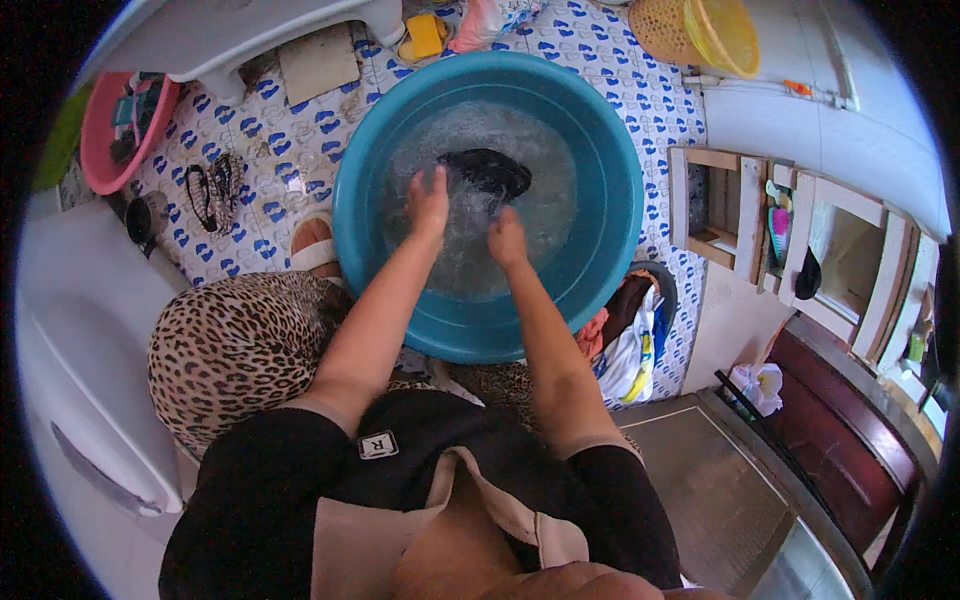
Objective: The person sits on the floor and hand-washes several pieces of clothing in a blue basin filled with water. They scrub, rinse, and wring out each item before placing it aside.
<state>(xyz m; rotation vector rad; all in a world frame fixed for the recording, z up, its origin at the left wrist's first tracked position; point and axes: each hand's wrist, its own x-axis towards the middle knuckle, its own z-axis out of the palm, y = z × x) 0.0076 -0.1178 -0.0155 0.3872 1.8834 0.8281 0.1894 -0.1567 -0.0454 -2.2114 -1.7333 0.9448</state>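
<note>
In front of me stands a large teal plastic tub with cloudy, foamy water in it. A dark wet cloth, bunched up, lies at the water's surface near the middle. My left hand is at the cloth's left end with its fingers apart; whether it touches the cloth is unclear. Just below the cloth's right end is my right hand, its fingers curled and partly hidden, so a grip cannot be made out.
A dark basin of laundry stands against the tub's lower right. Patterned hair bands or cloth lie on the tiled floor at left, near a pink basin. A yellow basket is at the upper right, beyond a wooden rack.
</note>
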